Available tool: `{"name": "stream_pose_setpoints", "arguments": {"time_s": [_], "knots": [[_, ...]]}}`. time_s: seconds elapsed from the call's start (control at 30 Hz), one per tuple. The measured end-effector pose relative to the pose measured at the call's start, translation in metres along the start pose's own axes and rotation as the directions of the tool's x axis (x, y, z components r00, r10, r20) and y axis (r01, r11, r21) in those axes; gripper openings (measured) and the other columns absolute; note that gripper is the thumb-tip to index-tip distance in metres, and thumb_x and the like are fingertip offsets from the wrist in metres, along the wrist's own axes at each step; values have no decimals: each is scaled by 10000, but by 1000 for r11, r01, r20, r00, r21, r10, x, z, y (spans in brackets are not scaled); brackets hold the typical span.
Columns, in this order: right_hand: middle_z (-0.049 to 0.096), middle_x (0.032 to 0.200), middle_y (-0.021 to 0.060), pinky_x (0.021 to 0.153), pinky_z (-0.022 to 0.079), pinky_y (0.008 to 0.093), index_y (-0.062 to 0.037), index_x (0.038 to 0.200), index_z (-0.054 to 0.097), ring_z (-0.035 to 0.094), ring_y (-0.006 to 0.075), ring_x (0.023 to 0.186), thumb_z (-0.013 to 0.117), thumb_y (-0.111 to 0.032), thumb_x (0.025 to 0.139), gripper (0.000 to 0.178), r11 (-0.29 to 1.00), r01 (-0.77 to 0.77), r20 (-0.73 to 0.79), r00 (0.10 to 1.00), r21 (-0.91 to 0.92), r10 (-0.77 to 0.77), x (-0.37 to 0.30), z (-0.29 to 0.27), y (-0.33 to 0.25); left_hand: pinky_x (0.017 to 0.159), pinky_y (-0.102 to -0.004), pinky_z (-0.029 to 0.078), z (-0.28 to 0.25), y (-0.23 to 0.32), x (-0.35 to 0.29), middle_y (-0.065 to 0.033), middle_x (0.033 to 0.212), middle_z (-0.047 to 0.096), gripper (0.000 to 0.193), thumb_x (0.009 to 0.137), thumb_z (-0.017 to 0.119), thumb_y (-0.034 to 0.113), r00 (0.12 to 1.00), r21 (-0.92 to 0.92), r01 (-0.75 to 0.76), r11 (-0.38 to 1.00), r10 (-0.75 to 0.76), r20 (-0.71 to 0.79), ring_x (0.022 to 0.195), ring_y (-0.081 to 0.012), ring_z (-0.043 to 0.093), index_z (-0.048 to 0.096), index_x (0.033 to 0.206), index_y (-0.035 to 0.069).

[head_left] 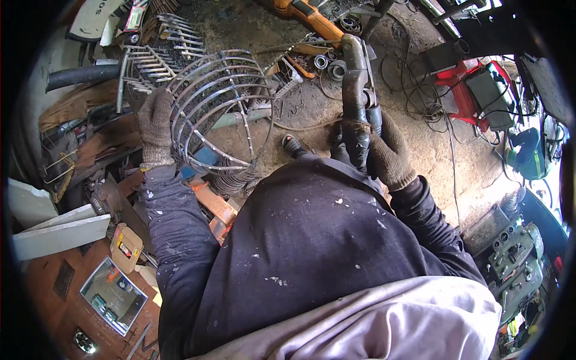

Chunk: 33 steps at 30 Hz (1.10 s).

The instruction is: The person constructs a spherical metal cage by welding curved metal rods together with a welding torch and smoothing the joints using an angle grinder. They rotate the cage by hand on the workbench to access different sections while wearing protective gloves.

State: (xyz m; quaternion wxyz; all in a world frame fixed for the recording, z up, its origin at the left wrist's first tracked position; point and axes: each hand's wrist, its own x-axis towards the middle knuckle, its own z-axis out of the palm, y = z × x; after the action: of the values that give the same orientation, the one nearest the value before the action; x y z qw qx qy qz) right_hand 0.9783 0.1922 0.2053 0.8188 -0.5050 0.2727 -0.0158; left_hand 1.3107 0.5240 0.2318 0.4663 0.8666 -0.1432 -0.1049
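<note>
A domed cage of curved metal rods (217, 82), with joints along its crossing bars, hangs in front of me on the left. My left hand (157, 129), in a brown knitted glove, is closed on the cage's left edge; part of the fingers is hidden. In my right hand (391, 155), gloved alike, is a worn electrode holder (355, 84) with a dark wrapped handle. Its jaw points away from me. From the jaw a thin welding rod (300, 44) runs left toward the cage's upper right rim; whether it touches cannot be told.
Metal grates (150, 63) and scrap lie at the far left. An orange beam (309, 18) and metal rings (336, 70) are ahead. Cables (429, 108) trail beside a red plastic stool (459, 96) at right. A machine with dials (516, 258) stands at lower right, a framed mirror (114, 296) at lower left.
</note>
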Motion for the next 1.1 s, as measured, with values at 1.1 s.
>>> {"name": "stream_pose_setpoints", "arguments": {"time_s": [1.1], "knots": [[639,957,57,664,514,250,-34,1312,510,612,101,774,601,-211,968,397,959,98,-11,994,-266,-104,-10,9,-16,823,-327,493,-4,-16,9,-92,980,688,423,939,640,354,998,-46,44,998,-43,34,905,-155,609,664,1114,-30]]}}
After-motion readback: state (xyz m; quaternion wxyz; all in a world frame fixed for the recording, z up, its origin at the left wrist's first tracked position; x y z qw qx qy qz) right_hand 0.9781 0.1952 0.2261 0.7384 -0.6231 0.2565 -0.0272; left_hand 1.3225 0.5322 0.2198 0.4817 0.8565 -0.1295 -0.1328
